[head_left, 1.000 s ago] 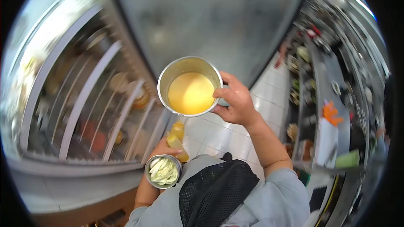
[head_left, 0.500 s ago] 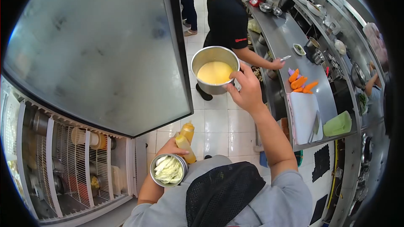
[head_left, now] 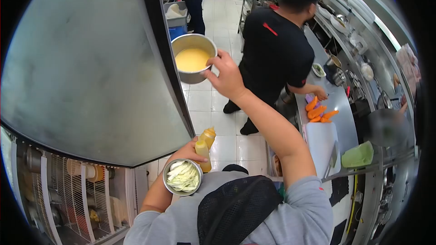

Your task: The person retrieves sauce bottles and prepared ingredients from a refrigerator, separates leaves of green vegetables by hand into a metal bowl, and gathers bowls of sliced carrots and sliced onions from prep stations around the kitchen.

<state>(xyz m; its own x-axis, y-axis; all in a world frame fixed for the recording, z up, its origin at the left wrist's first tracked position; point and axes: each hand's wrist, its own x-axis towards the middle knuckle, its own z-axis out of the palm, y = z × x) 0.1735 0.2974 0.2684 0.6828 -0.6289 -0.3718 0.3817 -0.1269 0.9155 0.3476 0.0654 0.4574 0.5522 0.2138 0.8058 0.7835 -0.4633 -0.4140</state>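
Note:
My right hand (head_left: 227, 75) is closed on the rim of a metal pot (head_left: 191, 78), held out in front and level. Yellow liquid (head_left: 193, 60) covers its bottom, and its left side is close to the refrigerator door's edge. Down near my body, my left hand (head_left: 185, 151) grips two squeeze bottles, one with yellow-orange contents (head_left: 208, 135) and one paler yellow (head_left: 201, 148). A round metal container (head_left: 200, 185) of cut cabbage (head_left: 183, 176) sits against my left wrist and forearm. What supports it underneath is hidden.
The refrigerator door (head_left: 91, 63) stands open at left, above wire shelves (head_left: 68, 199) holding containers. A co-worker in black (head_left: 277, 41) stands ahead at the steel counter (head_left: 347, 129), beside peeled carrots (head_left: 316, 112), a white cutting board (head_left: 320, 143) and a green container (head_left: 358, 155).
The pot in my right hand has moved left and farther out, toward the door's edge. The co-worker appears nearer and has turned away. My left hand keeps its load.

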